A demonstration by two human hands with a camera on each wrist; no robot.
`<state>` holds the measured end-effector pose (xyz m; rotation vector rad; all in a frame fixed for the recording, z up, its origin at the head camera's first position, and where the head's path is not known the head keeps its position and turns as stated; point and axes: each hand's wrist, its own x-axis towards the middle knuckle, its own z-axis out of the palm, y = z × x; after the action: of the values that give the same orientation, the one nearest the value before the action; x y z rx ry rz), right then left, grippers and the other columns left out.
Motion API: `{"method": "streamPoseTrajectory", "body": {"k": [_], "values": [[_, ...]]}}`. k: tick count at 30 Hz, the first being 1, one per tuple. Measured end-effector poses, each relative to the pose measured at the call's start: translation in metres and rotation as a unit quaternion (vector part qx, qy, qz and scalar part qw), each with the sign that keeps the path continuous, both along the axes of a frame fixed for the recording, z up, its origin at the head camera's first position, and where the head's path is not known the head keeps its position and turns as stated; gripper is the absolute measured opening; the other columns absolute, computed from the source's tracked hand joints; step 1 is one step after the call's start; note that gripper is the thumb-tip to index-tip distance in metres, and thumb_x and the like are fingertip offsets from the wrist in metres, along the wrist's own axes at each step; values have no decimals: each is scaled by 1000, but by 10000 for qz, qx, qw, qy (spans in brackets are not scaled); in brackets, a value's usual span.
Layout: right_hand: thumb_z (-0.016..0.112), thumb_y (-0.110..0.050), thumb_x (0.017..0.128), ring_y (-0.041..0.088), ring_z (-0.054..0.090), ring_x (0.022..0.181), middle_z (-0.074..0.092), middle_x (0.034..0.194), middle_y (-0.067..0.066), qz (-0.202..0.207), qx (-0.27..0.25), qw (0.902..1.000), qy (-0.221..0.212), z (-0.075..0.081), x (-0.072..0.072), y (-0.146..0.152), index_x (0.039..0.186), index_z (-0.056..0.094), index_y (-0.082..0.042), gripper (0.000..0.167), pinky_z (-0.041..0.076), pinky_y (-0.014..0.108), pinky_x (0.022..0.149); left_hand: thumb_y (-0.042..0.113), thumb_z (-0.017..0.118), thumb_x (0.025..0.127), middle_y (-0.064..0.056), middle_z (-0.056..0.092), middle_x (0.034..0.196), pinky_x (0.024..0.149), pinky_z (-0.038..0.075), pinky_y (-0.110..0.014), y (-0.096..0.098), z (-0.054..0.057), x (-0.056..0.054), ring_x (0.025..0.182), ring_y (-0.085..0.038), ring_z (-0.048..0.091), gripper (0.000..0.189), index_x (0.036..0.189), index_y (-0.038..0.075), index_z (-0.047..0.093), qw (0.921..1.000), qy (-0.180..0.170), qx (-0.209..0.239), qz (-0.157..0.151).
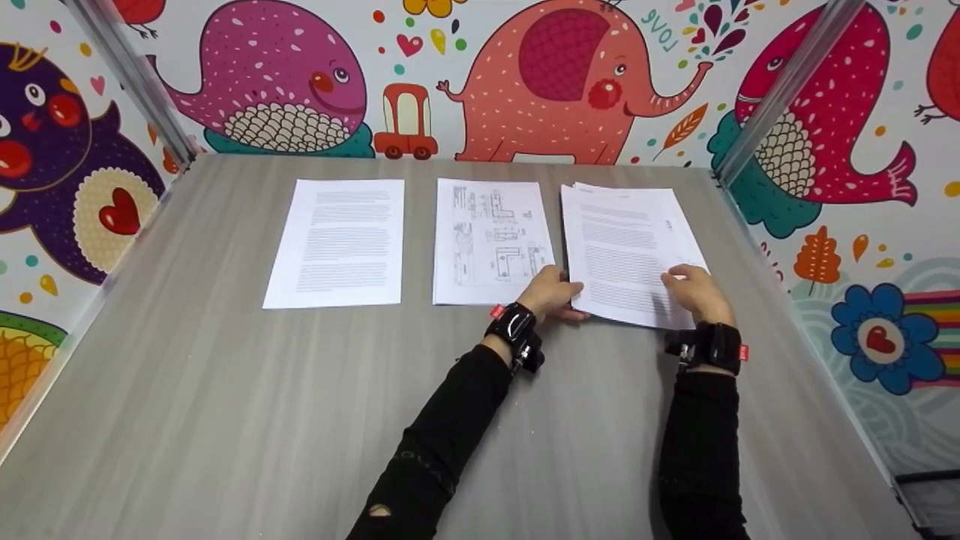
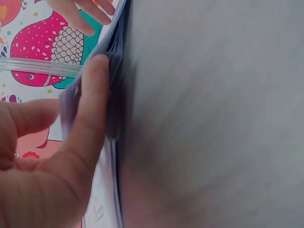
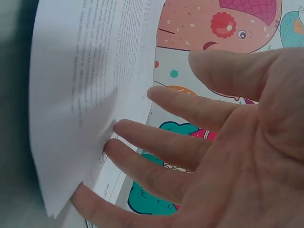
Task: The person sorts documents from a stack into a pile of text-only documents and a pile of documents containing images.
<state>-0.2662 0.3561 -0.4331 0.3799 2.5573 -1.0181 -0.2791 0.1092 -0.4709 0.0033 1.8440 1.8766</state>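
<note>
On the right of the table lies a stack of printed paper sheets (image 1: 619,251), its edges slightly fanned out. My left hand (image 1: 551,295) pinches the near left corner of this stack, thumb on top and fingers beneath. Layered paper edges (image 2: 115,47) show at the fingertip in the left wrist view. By the right edge of the same stack is my right hand (image 1: 699,294). In the right wrist view its fingers are spread and fairly straight, fingertips at the paper, with the thumb held apart. The top printed sheet (image 3: 80,95) bends there.
A middle stack with technical drawings (image 1: 487,240) lies just left of the held stack. Farther left is a sheet of printed text (image 1: 341,247). The grey table (image 1: 262,420) meets cartoon-printed walls (image 1: 420,67) at the back and sides, with metal posts (image 1: 131,82) at the corners.
</note>
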Motion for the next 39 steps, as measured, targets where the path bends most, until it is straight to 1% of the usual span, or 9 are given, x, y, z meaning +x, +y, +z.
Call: {"method": "streamPoseTrajectory", "body": {"k": [4, 8, 11, 18, 23, 28, 31, 35, 39], "values": [[37, -35, 104, 45, 34, 132, 23, 155, 30, 13, -68, 9999, -111, -2, -1, 3, 151, 25, 2, 60, 34, 61, 110, -8, 45, 95, -29, 64, 111, 72, 60, -36, -2, -1, 0, 84, -41, 72, 30, 124, -12, 51, 9990, -178, 396, -113], [38, -30, 104, 43, 38, 125, 24, 154, 31, 72, -108, 9999, -57, -4, 0, 8, 150, 26, 2, 58, 43, 57, 102, -11, 39, 94, -31, 64, 112, 71, 60, -36, -2, -3, 0, 73, -35, 72, 34, 126, -12, 51, 9985, -173, 504, -142], [41, -25, 103, 42, 38, 123, 25, 153, 32, 38, -156, 9999, 0, -7, 1, 10, 150, 24, 2, 57, 44, 52, 99, -10, 38, 95, -32, 64, 111, 66, 61, -34, -2, -5, 1, 63, -26, 68, 34, 126, -10, 50, 9988, -130, 444, -159], [45, -21, 100, 44, 34, 133, 23, 154, 34, -80, -111, 9999, -76, -8, -1, 9, 152, 13, 8, 67, 31, 56, 113, -2, 38, 98, -30, 64, 108, 49, 54, -24, -4, -3, 4, 54, -18, 63, 30, 127, -6, 46, 9998, -19, -21, -171], [48, -25, 101, 36, 41, 120, 25, 153, 30, -97, -233, 9992, -306, -9, -3, 6, 153, 17, 5, 67, 40, 47, 106, 7, 38, 102, -28, 57, 121, 45, 50, -20, -6, -7, 4, 52, -17, 62, 44, 144, -2, 29, 9995, -30, -301, -130], [45, -16, 101, 27, 50, 109, 26, 151, 28, -94, -553, 9980, -285, -10, -6, 0, 155, 14, 1, 64, 52, 31, 89, 1, 39, 100, -23, 65, 105, 43, 50, -21, -11, -12, 1, 53, -21, 66, 38, 138, 0, 38, 9994, 222, -110, -257], [44, -13, 101, 32, 45, 117, 26, 151, 31, -18, -433, 9991, -41, -8, -8, -1, 154, 14, 2, 63, 46, 36, 96, -4, 39, 98, -17, 67, 94, 43, 49, -21, -15, -13, -1, 53, -20, 65, 32, 130, -1, 45, 9982, 489, -19, -354], [45, -13, 100, 37, 40, 124, 29, 150, 35, 15, -451, 9987, 217, -5, -10, -3, 155, 14, 1, 64, 41, 40, 100, -7, 40, 96, -15, 66, 98, 43, 45, -22, -22, -11, -1, 52, -17, 63, 37, 132, -2, 46, 9952, 841, -104, -482], [47, -15, 101, 31, 48, 116, 37, 146, 32, 107, -513, 9982, 301, -3, -11, -10, 155, 17, 1, 64, 46, 27, 85, -3, 39, 98, -13, 66, 101, 45, 44, -24, -35, -8, 1, 52, -16, 62, 40, 137, 2, 45, 9935, 977, -377, -450]]}}
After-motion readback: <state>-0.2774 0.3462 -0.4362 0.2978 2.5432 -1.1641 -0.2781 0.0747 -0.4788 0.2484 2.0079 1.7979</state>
